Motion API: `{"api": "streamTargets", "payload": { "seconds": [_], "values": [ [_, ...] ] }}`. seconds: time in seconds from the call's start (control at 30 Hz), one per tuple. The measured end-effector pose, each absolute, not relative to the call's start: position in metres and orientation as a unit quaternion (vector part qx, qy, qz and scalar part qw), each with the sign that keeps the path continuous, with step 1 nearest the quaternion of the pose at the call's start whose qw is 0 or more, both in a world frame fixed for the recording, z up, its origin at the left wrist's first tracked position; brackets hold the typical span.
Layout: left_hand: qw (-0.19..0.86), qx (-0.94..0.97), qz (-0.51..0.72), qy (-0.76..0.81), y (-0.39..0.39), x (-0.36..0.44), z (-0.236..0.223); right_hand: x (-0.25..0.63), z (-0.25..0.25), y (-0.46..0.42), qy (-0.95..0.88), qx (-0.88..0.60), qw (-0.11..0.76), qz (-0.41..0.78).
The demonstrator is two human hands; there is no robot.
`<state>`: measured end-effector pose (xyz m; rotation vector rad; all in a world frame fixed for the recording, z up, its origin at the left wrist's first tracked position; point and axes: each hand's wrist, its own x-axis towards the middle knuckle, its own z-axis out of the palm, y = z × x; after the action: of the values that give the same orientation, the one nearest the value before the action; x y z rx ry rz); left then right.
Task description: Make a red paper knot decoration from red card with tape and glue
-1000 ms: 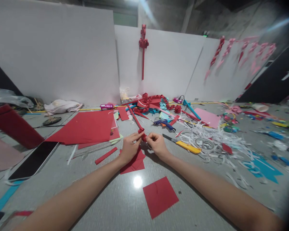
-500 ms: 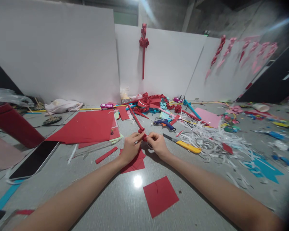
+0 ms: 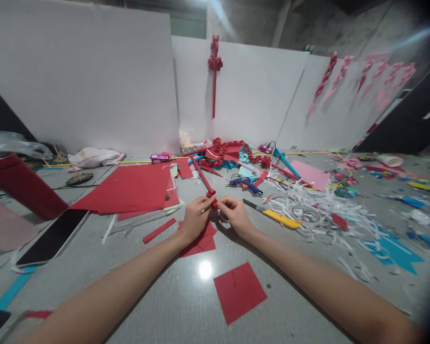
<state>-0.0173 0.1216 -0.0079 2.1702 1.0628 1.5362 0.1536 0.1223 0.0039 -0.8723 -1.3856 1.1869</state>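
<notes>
A thin red paper stick [image 3: 202,177] slants away from my hands, with curled red paper [image 3: 211,193] wrapped at its near end. My left hand [image 3: 195,220] is closed around that near end, thumb and fingers on the curls. Close against it on the right, my right hand [image 3: 237,217] pinches the edge of the curled paper between thumb and fingertips. The fingers partly cover the join. Under my left wrist lie several red paper squares [image 3: 204,241]. A single red square [image 3: 240,292] lies nearer to me, and a narrow red strip [image 3: 159,231] is left of the hands.
A yellow utility knife [image 3: 281,218] and a blue glue gun [image 3: 246,183] lie right of my hands, beside a heap of white paper strips [image 3: 318,210]. Large red sheets [image 3: 129,188], a phone [image 3: 53,238] and a red tumbler [image 3: 25,186] are left. A finished red paper piece [image 3: 214,64] hangs on the white board.
Both hands keep the same hold on the curled red paper, with hardly any finger movement. The whole view has shifted very slightly.
</notes>
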Motion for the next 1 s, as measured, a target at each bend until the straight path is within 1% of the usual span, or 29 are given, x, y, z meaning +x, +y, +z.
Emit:
{"api": "streamTargets", "payload": {
  "seconds": [0.23,0.53,0.7,0.83,1.0],
  "values": [
    [0.121,0.758,0.524,0.368,0.122,-0.019,-0.010,0.154,0.006,0.121,-0.586,-0.361,0.520,0.506],
    [0.075,0.776,0.511,0.362,0.120,-0.020,-0.010,0.155,0.008,0.121,-0.579,-0.366,0.512,0.518],
    [0.053,0.788,0.506,0.346,0.119,-0.021,-0.012,0.154,0.007,0.121,-0.579,-0.377,0.518,0.505],
    [0.084,0.779,0.517,0.345,0.120,-0.019,-0.012,0.153,0.006,0.122,-0.581,-0.373,0.524,0.498],
    [0.181,0.698,0.561,0.407,0.114,-0.011,0.001,0.153,0.007,0.119,-0.582,-0.384,0.542,0.470]
  ]
}}
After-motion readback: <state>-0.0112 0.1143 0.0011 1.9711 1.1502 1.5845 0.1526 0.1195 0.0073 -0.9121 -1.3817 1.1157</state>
